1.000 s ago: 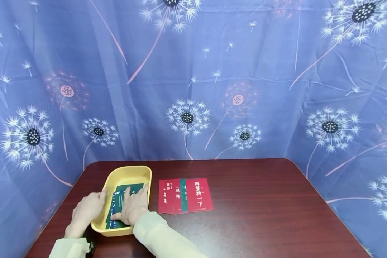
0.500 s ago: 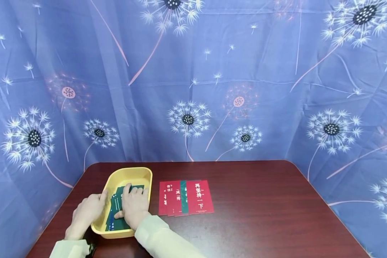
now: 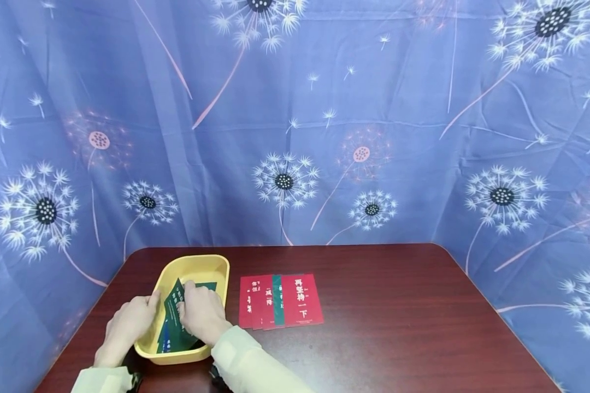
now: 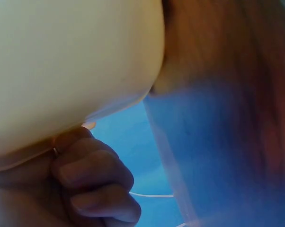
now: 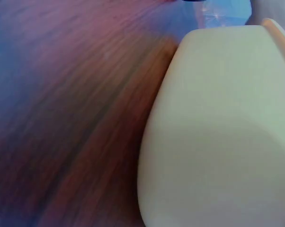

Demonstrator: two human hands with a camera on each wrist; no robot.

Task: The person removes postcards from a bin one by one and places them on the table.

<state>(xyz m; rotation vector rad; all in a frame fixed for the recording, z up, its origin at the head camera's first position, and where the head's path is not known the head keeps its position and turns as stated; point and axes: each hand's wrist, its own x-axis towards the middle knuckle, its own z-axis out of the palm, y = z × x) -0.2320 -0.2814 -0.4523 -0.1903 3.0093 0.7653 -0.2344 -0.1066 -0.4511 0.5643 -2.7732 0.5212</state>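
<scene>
A yellow plastic basket (image 3: 177,358) stands at the table's left side in the head view, with several green cards inside. My left hand (image 3: 128,326) grips its left rim, thumb over the edge; in the left wrist view the fingers curl below the rim beside the pale basket wall (image 4: 76,61). Inside the basket, my right hand (image 3: 204,314) pinches a green card (image 3: 173,327) with white print, its upper corner tilted up. Other green cards lie beneath, partly hidden by this hand. The right wrist view holds mostly the basket's outer wall (image 5: 218,132).
Right of the basket, several red cards (image 3: 305,316) with white characters lie overlapping in a row, a green strip (image 3: 279,305) showing among them. All stands on a dark reddish wooden table (image 3: 398,327). A blue dandelion-print curtain (image 3: 324,109) surrounds the back and sides.
The right hand went from lying spread over the green cards to pinching one, whose upper left corner has risen and turned. The left hand keeps its hold on the rim.
</scene>
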